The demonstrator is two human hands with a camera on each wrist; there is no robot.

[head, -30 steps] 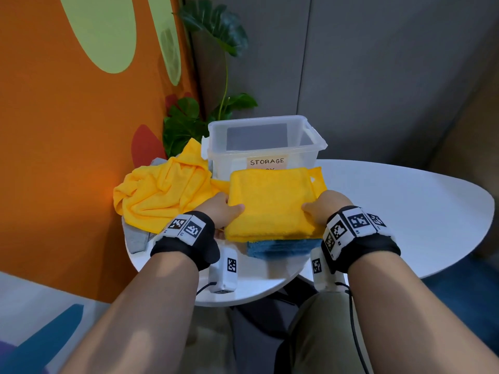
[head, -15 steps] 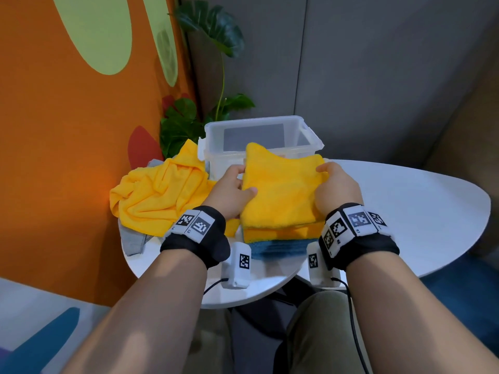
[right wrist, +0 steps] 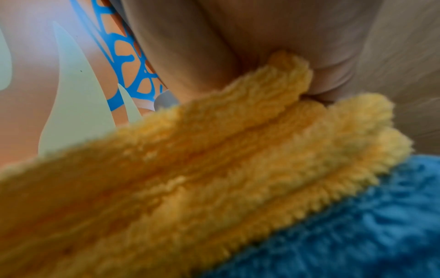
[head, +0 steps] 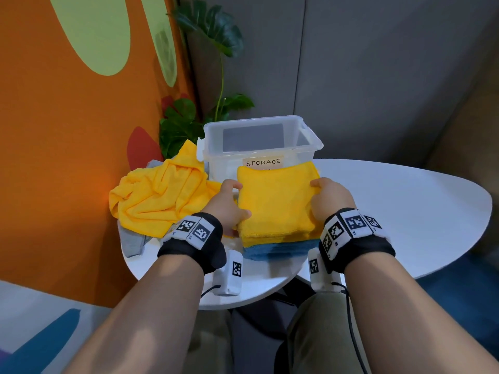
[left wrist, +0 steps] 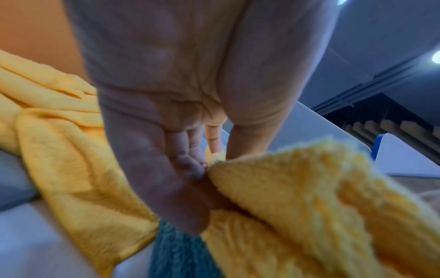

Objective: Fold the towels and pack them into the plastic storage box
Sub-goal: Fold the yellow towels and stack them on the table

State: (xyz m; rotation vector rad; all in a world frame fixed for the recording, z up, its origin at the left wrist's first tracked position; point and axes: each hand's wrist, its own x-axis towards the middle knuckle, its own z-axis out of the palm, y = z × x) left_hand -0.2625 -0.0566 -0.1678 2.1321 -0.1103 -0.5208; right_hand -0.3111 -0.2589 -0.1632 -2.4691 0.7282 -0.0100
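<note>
Head view, centre of frame: I see a folded yellow towel (head: 275, 201) lying on top of a folded blue towel (head: 278, 251), the stack sitting on the near part of the white desk (head: 405, 211). Only the blue towel's near edge shows under the yellow one.

Left hand (head: 229, 205) holds the yellow towel's left edge, thumb on top, fingers curled under the side. In the left wrist view the fingers (left wrist: 190, 165) tuck in at the fabric fold, with the blue towel (left wrist: 181, 252) showing at the bottom of the frame.

Right hand (head: 328, 198) grips the towel's right edge, thumb lying over the top surface near the far corner. In the right wrist view, layered yellow plush (right wrist: 214, 169) is pinched in the hand (right wrist: 262, 37), and the blue towel (right wrist: 369, 225) lies beneath at lower right.

Plastic storage box (head: 259, 147) stands directly behind the stack, upper centre of the head view, lid off, clear walls, a paper label reading "STORAGE" on its front. The yellow towel's far edge covers the label's lower line.

Left of the stack, a crumpled yellow towel (head: 162, 198) lies in a heap over a grey cloth (head: 132, 241) at the desk's left edge. A green plant (head: 189, 122) stands behind it, against the orange wall (head: 67, 157).
</note>
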